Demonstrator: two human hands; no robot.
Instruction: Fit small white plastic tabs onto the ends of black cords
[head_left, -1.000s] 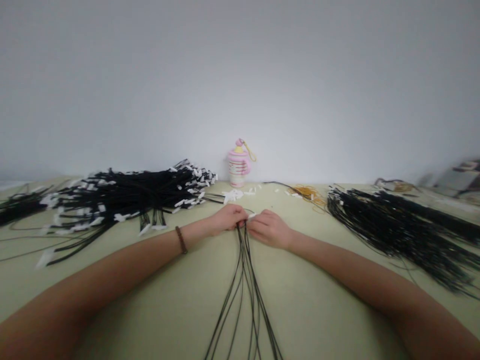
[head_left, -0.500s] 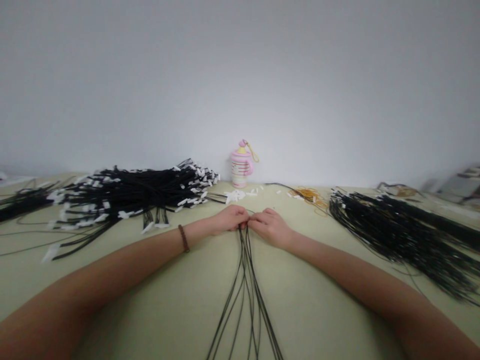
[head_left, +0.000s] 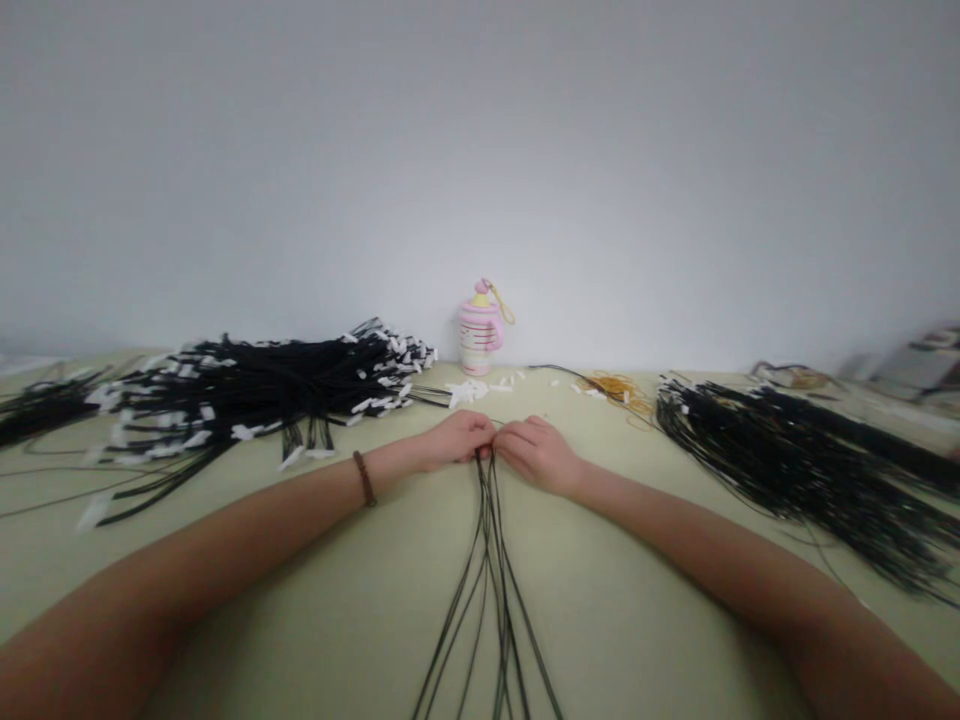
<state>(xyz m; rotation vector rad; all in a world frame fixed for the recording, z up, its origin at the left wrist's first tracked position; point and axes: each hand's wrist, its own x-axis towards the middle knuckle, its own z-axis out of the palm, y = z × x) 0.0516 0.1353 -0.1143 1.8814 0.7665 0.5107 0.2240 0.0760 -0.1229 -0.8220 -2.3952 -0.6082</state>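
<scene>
Several thin black cords (head_left: 486, 560) hang down from my fingertips and spread toward the near edge of the view. My left hand (head_left: 463, 438) is closed in a pinch on the upper ends of the cords. Close against it, my right hand (head_left: 534, 452) also pinches the cords, its fingers curled. The fingertips of both hands nearly touch, and they hide the cord ends. A dark cord sticks up a little behind the fingers. A brown bracelet (head_left: 365, 478) circles my left wrist.
A large pile of black cords with white tips (head_left: 285, 375) lies at the left, another black bundle (head_left: 795, 460) at the right. A pink and white cup (head_left: 477, 335) stands by the wall. White pieces (head_left: 469, 393) and yellow rubber bands (head_left: 619, 390) lie on the green table (head_left: 337, 620).
The view has shifted very slightly. The hanging cords have spread a little differently below my hands. Both hands keep nearly the same place and grip.
</scene>
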